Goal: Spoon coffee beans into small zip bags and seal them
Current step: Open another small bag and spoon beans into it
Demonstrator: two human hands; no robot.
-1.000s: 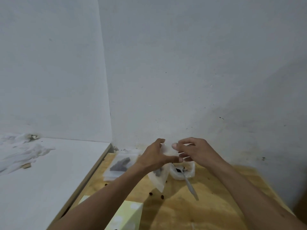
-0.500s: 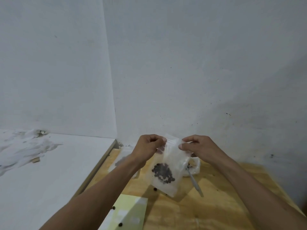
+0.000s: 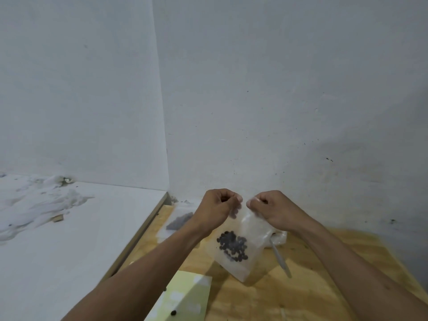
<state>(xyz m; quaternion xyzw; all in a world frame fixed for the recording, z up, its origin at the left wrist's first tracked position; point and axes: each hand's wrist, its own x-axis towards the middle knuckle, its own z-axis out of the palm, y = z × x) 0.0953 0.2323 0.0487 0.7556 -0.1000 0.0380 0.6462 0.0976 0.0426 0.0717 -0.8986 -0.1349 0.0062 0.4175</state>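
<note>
A small clear zip bag point(image 3: 240, 251) with a dark cluster of coffee beans point(image 3: 232, 245) in it hangs above the wooden table point(image 3: 312, 286). My left hand point(image 3: 218, 208) pinches the bag's top edge at the left and my right hand point(image 3: 272, 208) pinches it at the right, the fingertips close together. Behind the bag a white bowl point(image 3: 280, 237) stands on the table, mostly hidden, with a spoon handle point(image 3: 281, 260) sticking out toward me.
Another clear bag with beans point(image 3: 178, 222) lies at the table's far left corner. A pale yellow-green sheet point(image 3: 185, 297) lies at the near edge with a loose bean point(image 3: 173, 312) on it. A white surface point(image 3: 58, 239) sits left of the table; walls close behind.
The bag has been lifted and turned so the beans face me. My hands have drawn closer together along its top edge.
</note>
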